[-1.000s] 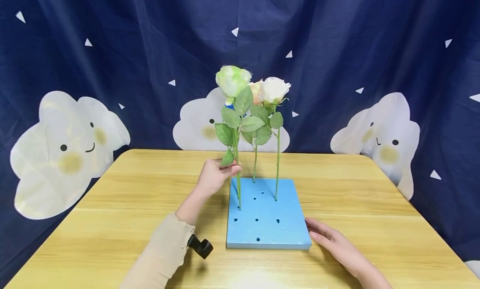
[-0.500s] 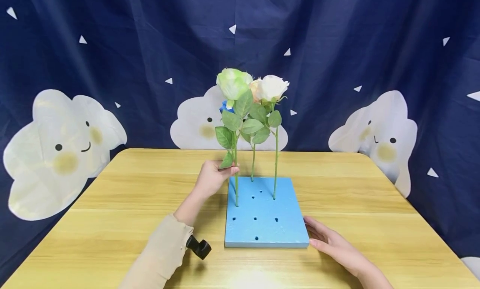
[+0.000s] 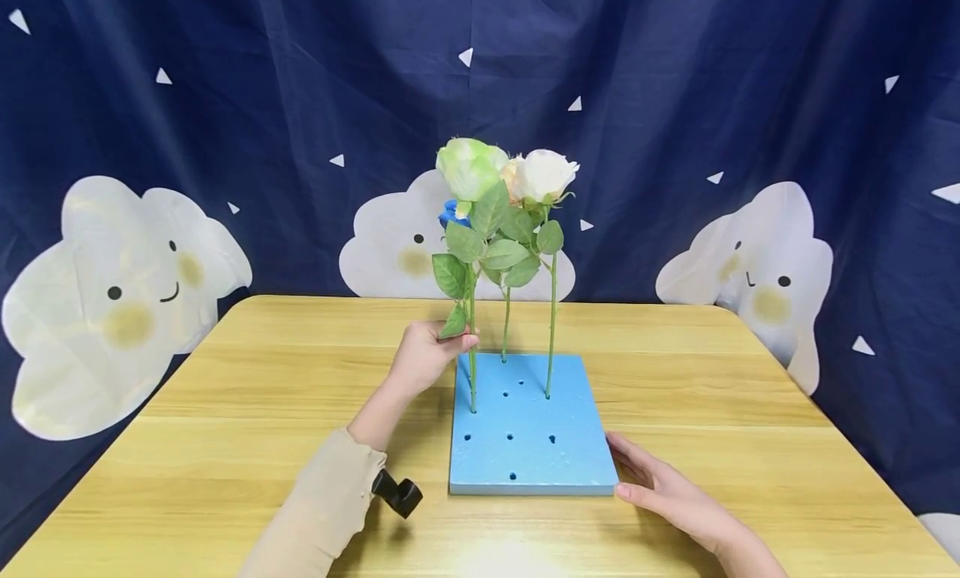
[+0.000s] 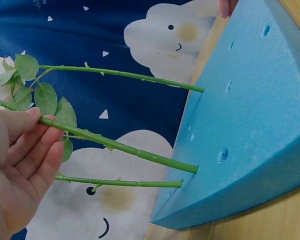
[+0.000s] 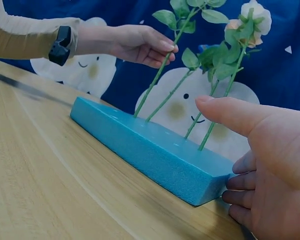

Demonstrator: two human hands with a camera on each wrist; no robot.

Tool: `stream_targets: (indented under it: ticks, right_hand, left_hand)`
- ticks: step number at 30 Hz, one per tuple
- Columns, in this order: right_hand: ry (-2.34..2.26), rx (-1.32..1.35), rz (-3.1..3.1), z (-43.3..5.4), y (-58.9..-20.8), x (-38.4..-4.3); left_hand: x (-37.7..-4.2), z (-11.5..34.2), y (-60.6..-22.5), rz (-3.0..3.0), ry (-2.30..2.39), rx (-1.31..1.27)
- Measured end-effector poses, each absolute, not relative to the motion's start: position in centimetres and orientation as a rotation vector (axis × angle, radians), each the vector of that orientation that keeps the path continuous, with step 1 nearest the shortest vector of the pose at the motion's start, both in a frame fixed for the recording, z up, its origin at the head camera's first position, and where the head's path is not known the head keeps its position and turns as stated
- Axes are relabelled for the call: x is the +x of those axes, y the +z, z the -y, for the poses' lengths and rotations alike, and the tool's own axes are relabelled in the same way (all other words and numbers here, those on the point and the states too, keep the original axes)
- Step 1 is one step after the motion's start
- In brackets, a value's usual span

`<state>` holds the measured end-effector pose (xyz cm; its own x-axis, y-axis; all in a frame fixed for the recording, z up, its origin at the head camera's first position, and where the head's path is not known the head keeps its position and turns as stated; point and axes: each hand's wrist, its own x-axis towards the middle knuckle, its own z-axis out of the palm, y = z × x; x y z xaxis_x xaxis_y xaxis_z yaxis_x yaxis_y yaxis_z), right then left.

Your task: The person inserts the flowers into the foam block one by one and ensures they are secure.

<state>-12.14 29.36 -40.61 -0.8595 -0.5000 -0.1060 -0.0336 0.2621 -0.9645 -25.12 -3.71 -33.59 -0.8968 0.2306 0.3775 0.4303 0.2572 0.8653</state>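
My left hand (image 3: 422, 360) pinches the stem of a green-and-white artificial rose (image 3: 471, 168) between thumb and fingers. In the left wrist view the held stem (image 4: 140, 152) goes down into a hole in the blue foam block (image 4: 260, 105). At the block's right edge lies my right hand (image 3: 678, 496), its fingertips against the side and the thumb stretched out, as the right wrist view shows. A white rose (image 3: 546, 176), a peach rose (image 3: 512, 178) and a mostly hidden blue flower (image 3: 453, 214) stand behind; several stems are set in the block.
Several bare holes (image 3: 510, 436) dot the block's top. It sits on a wooden table (image 3: 300, 395) before a dark blue curtain (image 3: 225, 78) with cloud prints. A black wrist device (image 3: 397, 493) hangs by the left sleeve.
The held stem's lower end has settled into its hole, and the rose head sits slightly lower, then a little farther right. The right hand stays beside the block. The view shifts slightly.
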Motion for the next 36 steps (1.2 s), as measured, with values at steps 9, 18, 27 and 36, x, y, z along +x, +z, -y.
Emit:
stream_targets:
  ticks: [9, 18, 27, 36]
  right_hand:
    - [-1.629, -0.394, -2.174, -29.2, -40.6, -12.2]
    - [-1.606, -0.333, -2.249, -29.2, -40.8, -12.1]
    - [-1.607, -0.3, -2.311, -29.3, -41.1, -12.2]
    - [-1.598, -0.312, -2.345, -29.2, -41.1, -12.4]
  left_hand:
    - [-24.7, 3.7, -33.6, 2.324, -1.684, -0.697]
    - [-24.7, 3.6, -34.0, 2.318, -1.65, -0.718]
    - [-24.9, 2.9, -34.1, 2.42, -1.524, -0.666]
    - [-24.8, 3.2, -34.9, 2.418, -1.526, -0.609]
